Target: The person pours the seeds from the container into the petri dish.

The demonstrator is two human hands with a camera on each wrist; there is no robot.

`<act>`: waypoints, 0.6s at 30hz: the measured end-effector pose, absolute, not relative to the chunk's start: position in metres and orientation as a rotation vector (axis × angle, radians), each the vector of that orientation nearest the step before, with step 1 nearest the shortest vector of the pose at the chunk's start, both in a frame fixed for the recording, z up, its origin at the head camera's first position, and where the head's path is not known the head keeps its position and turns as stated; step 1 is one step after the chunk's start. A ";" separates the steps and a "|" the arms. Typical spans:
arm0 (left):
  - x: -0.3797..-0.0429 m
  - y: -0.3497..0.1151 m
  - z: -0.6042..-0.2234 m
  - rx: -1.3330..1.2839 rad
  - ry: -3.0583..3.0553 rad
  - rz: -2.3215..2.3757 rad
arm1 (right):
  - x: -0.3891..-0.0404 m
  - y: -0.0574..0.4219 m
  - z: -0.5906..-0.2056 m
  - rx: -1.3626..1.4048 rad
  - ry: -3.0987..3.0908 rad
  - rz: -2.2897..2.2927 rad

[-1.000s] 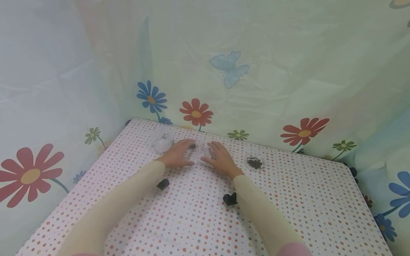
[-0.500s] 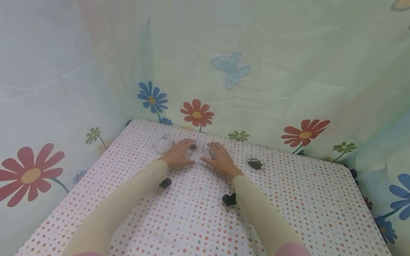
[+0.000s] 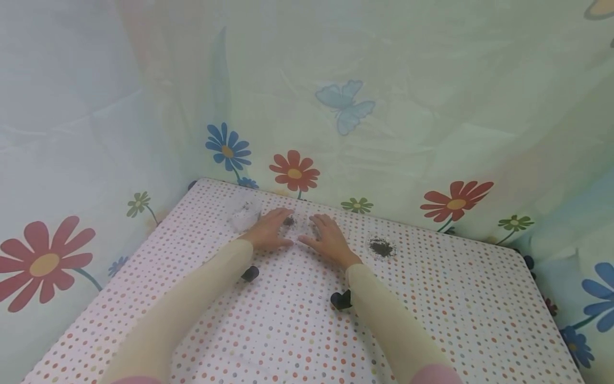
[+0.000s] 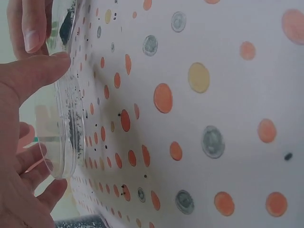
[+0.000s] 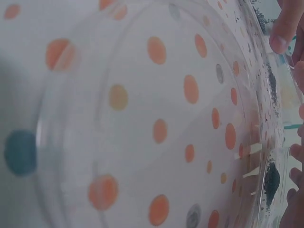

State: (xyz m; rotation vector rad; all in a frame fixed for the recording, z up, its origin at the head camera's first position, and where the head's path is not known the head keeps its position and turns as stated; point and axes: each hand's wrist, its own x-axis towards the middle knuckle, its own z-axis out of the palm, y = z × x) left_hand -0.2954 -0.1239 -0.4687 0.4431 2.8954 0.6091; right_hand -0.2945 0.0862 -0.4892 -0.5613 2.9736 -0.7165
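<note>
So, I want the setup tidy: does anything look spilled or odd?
Yes: in the left wrist view, dark specks lie loose on the cloth, outside the dish. They look spilled: they don't match the printed dots, and similar dark bits show through the dish.

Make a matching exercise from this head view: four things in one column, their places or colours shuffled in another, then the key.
1. left hand
2. large dark heap
3. butterfly
4. tabletop

A. light blue, on the backdrop
B. whitish with coloured dots
C. right of the right hand
D. beside the clear container

Pairs: 1-D, 2-C, 3-A, 4-B
</note>
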 end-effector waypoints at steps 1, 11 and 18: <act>-0.296 -0.124 -0.469 0.436 2.894 0.613 | -0.295 0.086 -0.490 -0.562 2.974 -0.708; -0.301 -0.121 -0.471 0.460 2.937 0.588 | -0.300 0.085 -0.494 -0.573 2.993 -0.703; -0.303 -0.119 -0.470 0.450 2.930 0.574 | -0.302 0.083 -0.495 -0.605 3.026 -0.622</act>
